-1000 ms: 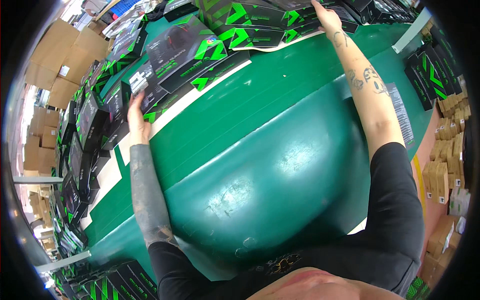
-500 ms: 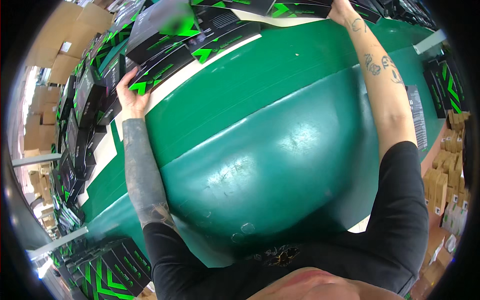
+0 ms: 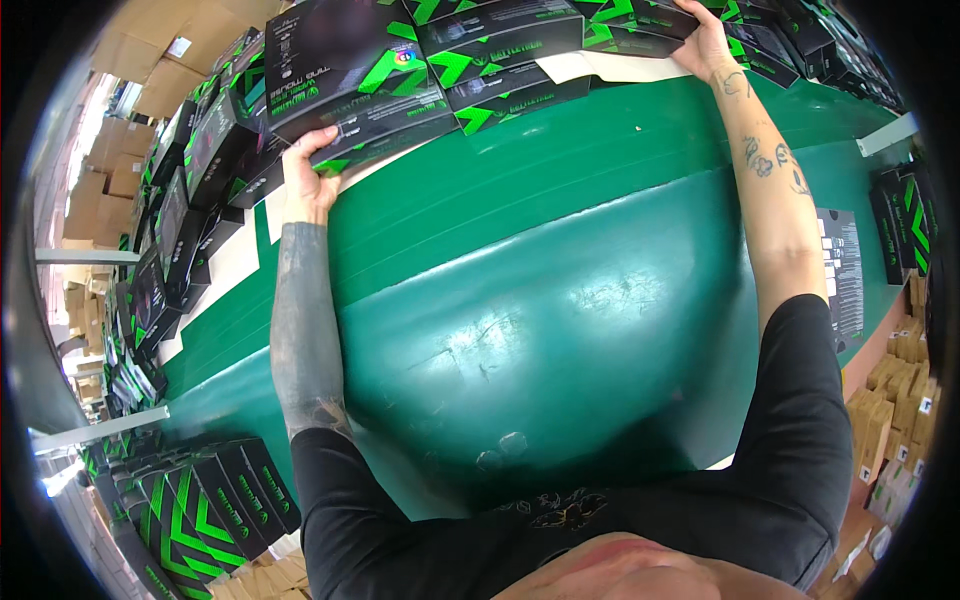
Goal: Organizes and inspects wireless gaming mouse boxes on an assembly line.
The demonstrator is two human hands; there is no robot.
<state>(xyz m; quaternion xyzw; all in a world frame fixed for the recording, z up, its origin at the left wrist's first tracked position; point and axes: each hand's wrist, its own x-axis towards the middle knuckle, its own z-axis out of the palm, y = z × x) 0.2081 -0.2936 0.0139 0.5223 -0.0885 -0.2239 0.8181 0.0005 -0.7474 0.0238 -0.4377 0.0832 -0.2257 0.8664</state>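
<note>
Stacks of black boxes with bright green chevrons stand in a row along the far side of a green table. My left hand holds the left end of this row, its fingertips on the corner of a lower box. At the far right, my right hand has its fingers and thumb around the end of the right-hand boxes. Between my hands stand more stacked boxes. Cream-coloured board shows beneath and in front of the row. The boxes' far ends are cut off by the picture's edge.
More black-and-green boxes line the table's left side, and others stand at lower left. A printed dark sheet or box lies beside my right arm. Brown cartons rise at far left; small brown boxes fill the right.
The view has shifted, so everything sits lower and further right. Boxes by my left hand have slid right along the table, covering board that showed before. Both hands stay on the row's ends.
</note>
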